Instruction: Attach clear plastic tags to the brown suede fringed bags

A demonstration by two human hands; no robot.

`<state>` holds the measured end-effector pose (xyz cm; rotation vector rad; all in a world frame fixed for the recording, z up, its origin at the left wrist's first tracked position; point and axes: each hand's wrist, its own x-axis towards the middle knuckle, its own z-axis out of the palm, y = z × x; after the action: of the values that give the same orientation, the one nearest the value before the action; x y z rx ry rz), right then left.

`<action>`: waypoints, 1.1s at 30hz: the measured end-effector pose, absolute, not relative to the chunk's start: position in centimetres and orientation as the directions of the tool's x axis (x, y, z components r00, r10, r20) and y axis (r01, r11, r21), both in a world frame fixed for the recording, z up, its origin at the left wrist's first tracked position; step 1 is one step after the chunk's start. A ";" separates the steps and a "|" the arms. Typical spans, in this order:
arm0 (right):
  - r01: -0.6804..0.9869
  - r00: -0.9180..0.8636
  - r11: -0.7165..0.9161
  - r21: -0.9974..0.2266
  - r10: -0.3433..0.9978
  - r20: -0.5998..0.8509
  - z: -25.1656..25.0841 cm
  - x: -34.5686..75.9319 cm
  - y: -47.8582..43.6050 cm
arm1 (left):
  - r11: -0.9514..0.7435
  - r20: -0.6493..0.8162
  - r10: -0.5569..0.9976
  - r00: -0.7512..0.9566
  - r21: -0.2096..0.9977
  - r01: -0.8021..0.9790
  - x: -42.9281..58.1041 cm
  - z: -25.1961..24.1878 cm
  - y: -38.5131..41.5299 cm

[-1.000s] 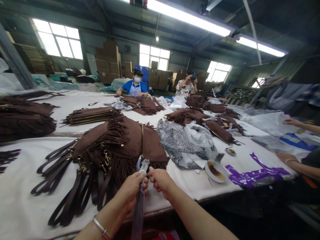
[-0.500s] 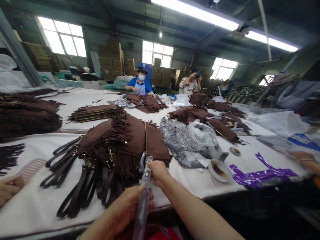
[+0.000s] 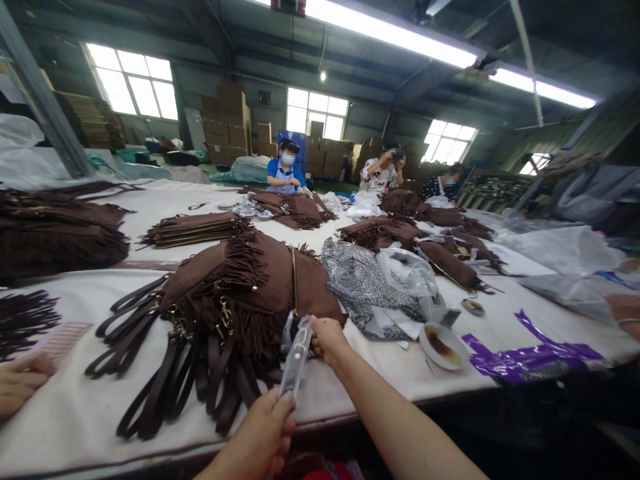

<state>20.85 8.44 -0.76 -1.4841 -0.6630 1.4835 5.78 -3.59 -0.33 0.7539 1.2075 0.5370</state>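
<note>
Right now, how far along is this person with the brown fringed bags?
Done, it seems: a neat flat stack of bags lies farther back on the table. In hand: the left hand and right hand pinch the two ends of a clear plastic sleeve beside the top bag's zipper. Left: the heaped pile of bags underneath, straps loose; how many, I cannot tell.

Big dim workshop with bright paned windows [image 3: 133, 81] at the back, long fluorescent ceiling tubes [image 3: 395, 32], and stacked brown cardboard boxes [image 3: 231, 123] along the wall.

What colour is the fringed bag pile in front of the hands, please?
The fringed bag pile is dark brown, clearest in the head view.
</note>
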 end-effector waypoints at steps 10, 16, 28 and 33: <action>-0.556 -0.225 -0.616 -0.557 0.757 -0.613 1.0 18.0 5.2 | 0.653 -0.613 0.712 0.342 0.757 -0.002 7.4 1.7 -4.1; -0.696 -0.117 -0.501 -0.514 0.786 -0.607 1.5 18.6 9.0 | 0.590 -0.604 0.739 0.298 0.794 0.148 7.1 0.5 -4.7; -0.750 -0.105 -0.409 -0.519 0.849 -0.517 0.3 17.6 8.1 | 0.490 -0.487 0.716 0.501 0.861 0.136 4.2 3.0 -1.3; -0.769 -0.083 -0.364 -0.525 0.871 -0.484 -0.3 17.3 7.5 | 0.711 -0.600 0.666 0.442 0.690 -0.135 7.0 2.0 1.0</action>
<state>17.28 7.55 -0.31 -0.8984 -0.1578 1.7274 7.01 1.02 1.99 0.6125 0.9973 0.5378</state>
